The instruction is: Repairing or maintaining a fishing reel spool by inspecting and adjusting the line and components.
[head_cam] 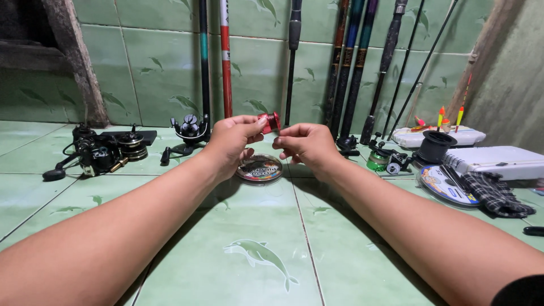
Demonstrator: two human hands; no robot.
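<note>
Green tiled floor [255, 226] carries fishing reels [105, 150], round line spool [259, 168], white boxes [498, 161], checked cloth [497, 192], disc [445, 184].

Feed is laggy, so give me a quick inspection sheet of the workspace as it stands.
Surface: green tiled floor with dolphin motifs.
Job's things: small red spool, held up above a round line disc.
Clutter: reels at left, black reel, green reel, white boxes, checked cloth, floats.
Grippers: left hand pinches the spool; right hand touches it with its fingertips.
Cables: nothing seen.
Surroundings: rods lean on the tiled wall.
</note>
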